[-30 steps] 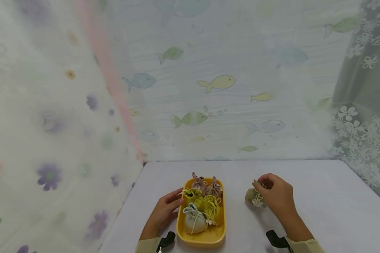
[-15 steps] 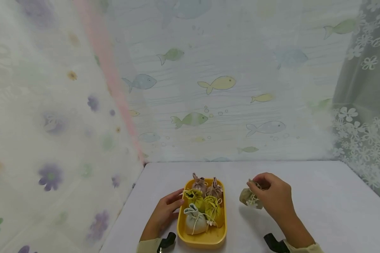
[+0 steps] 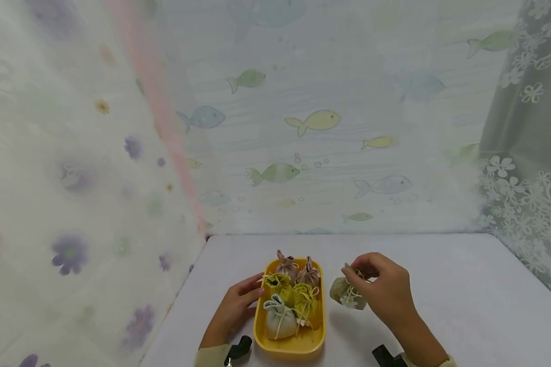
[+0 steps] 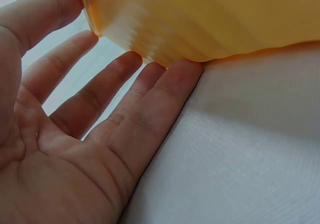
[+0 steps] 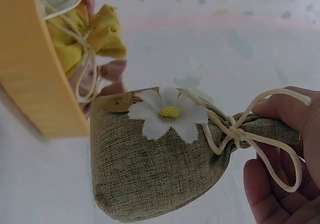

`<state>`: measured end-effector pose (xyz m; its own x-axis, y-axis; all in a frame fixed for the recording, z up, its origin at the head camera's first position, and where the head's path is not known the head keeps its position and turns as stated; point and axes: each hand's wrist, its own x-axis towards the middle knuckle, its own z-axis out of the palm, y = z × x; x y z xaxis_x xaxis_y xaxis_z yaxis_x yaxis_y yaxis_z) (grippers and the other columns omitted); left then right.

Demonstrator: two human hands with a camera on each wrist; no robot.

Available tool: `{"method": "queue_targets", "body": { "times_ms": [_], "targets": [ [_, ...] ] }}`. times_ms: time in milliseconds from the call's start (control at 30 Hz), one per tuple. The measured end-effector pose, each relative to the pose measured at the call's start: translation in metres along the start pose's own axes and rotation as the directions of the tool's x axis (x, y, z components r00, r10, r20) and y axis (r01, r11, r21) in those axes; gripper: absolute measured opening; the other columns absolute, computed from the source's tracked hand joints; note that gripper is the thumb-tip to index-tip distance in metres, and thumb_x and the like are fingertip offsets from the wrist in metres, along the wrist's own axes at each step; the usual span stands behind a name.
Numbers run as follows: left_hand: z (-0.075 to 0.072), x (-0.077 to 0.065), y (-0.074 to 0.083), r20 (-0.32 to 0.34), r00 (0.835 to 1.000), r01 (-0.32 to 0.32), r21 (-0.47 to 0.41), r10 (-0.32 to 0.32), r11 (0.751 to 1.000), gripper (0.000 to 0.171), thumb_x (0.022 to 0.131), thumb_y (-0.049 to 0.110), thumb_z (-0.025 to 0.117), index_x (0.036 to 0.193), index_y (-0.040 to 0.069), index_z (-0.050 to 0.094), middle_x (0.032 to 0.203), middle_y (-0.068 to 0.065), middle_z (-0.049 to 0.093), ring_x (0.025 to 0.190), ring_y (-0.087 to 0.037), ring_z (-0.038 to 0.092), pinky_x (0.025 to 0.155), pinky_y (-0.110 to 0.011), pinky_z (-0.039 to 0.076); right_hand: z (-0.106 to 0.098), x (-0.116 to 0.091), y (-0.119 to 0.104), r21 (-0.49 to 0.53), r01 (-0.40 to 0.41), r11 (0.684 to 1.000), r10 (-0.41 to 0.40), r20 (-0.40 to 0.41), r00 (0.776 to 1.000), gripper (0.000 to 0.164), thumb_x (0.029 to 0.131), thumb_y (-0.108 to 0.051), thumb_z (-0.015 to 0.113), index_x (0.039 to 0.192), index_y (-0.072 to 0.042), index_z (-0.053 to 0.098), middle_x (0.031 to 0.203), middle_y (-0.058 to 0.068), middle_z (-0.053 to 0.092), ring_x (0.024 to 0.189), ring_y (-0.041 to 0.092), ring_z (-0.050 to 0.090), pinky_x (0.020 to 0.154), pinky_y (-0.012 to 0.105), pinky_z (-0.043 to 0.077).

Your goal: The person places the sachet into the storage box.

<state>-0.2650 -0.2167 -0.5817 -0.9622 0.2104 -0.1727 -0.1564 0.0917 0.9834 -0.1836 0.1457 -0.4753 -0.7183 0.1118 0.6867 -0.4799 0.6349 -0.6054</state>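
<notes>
By its gathered neck, my right hand (image 3: 387,288) pinches a grey-green drawstring pouch (image 5: 155,174) just right of the yellow tray (image 3: 289,349). A white flower and a cream cord tied in a bow decorate it. A shadow on the table beneath suggests the pouch is raised. My left hand (image 3: 233,308) touches the tray's left side with its fingertips, the fingers fairly straight in the left wrist view. Inside the tray sit two yellow-green pouches (image 3: 305,306), two mauve pouches (image 3: 286,267) at the far end and a pale grey-green pouch (image 3: 281,322) toward the near end.
A white cloth covers the table (image 3: 468,290). Behind it hangs a fish-patterned curtain (image 3: 326,168). Flower-patterned fabric (image 3: 87,214) closes off the left side, and a sheer floral curtain (image 3: 528,204) hangs at the right.
My right hand has lifted the grey-green pouch and carried it left toward the tray. The left hand stays at the tray's side.
</notes>
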Motion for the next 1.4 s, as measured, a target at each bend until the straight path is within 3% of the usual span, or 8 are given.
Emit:
{"method": "queue_targets", "body": {
  "times_ms": [300,633,900,1200,1400],
  "targets": [
    [-0.002,0.001,-0.001,0.011,1.000,-0.009,-0.023,0.010,1.000,0.069,0.089,0.043,0.080,0.151,0.025,0.055,0.154,-0.016,0.054,0.132,-0.028,0.061,0.098,-0.046,0.060,0.001,-0.004,-0.018,0.075,0.100,0.992,-0.101,0.016,0.995,0.025,0.079,-0.019,0.092,0.088,-0.028,0.071,0.085,-0.018,0.069,0.070,-0.001,0.067,0.063,0.017,0.057],
    [-0.002,-0.001,0.000,0.022,1.000,-0.018,-0.016,0.019,1.000,0.068,0.091,0.043,0.078,0.152,0.024,0.054,0.155,-0.016,0.052,0.132,-0.028,0.061,0.097,-0.046,0.060,0.016,-0.018,-0.034,0.202,0.149,0.968,-0.164,0.061,0.985,0.027,0.079,-0.018,0.091,0.090,-0.030,0.069,0.085,-0.018,0.068,0.071,-0.001,0.067,0.064,0.016,0.058],
    [-0.005,0.001,0.001,0.016,1.000,-0.011,-0.019,0.012,1.000,0.070,0.090,0.045,0.079,0.152,0.026,0.054,0.155,-0.015,0.052,0.132,-0.026,0.061,0.098,-0.044,0.060,0.035,-0.033,-0.048,0.319,0.134,0.938,-0.194,0.163,0.967,0.021,0.085,-0.022,0.087,0.091,-0.030,0.068,0.088,-0.018,0.068,0.073,-0.002,0.067,0.064,0.019,0.060],
    [-0.004,0.000,0.000,0.024,1.000,-0.014,-0.030,0.015,0.999,0.068,0.092,0.041,0.078,0.153,0.023,0.053,0.156,-0.016,0.051,0.132,-0.026,0.061,0.099,-0.045,0.059,0.051,-0.047,-0.052,0.354,0.059,0.933,-0.166,0.279,0.946,0.018,0.087,-0.027,0.085,0.090,-0.033,0.068,0.087,-0.020,0.065,0.077,-0.002,0.066,0.065,0.021,0.061],
    [-0.003,0.000,0.000,0.021,1.000,-0.018,-0.019,0.018,1.000,0.070,0.090,0.043,0.079,0.153,0.024,0.053,0.156,-0.016,0.051,0.131,-0.025,0.062,0.098,-0.045,0.059,0.053,-0.050,-0.051,0.364,0.061,0.930,-0.176,0.293,0.940,0.015,0.088,-0.030,0.083,0.090,-0.031,0.068,0.088,-0.019,0.066,0.078,-0.002,0.066,0.066,0.020,0.061]
  ]
}}
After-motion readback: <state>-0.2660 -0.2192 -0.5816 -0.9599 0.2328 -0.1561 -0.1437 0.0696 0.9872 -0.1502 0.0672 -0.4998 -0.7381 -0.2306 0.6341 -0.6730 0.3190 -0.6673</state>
